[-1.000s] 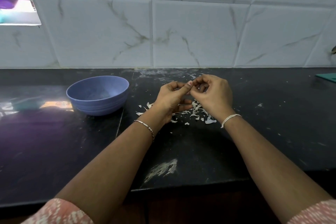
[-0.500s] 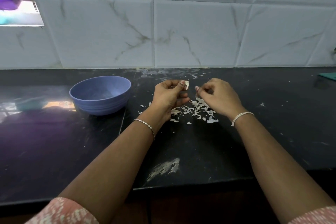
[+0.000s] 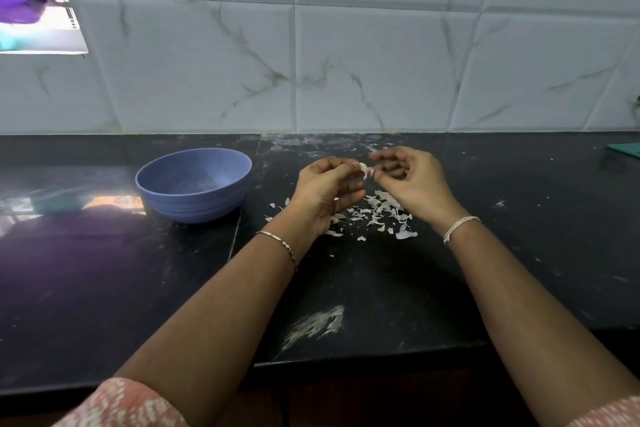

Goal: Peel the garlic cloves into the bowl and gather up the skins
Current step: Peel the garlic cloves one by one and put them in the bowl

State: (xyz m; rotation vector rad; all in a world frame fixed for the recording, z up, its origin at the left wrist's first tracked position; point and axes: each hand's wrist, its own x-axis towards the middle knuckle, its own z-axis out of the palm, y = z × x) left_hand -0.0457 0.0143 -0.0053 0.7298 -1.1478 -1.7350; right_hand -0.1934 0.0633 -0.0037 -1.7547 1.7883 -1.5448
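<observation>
A small pale garlic clove [image 3: 364, 170] sits between my two hands, above the black counter. My left hand [image 3: 325, 191] pinches it between thumb and forefinger. My right hand [image 3: 412, 180] has its curled fingertips on the clove's right side, picking at the skin. Below the hands lies a scatter of white garlic skins [image 3: 377, 215] on the counter. A blue bowl [image 3: 194, 184] stands to the left of my left hand; its contents cannot be made out.
The black stone counter [image 3: 104, 270] runs up to a white tiled wall [image 3: 346, 62]. A white smear [image 3: 315, 322] marks the counter near its front edge. A teal object [image 3: 627, 150] pokes in at the far right. A window opening [image 3: 34, 10] is at top left.
My hands pulled apart half a second ago, the right one dropping toward the skins; now they have come together on the clove again.
</observation>
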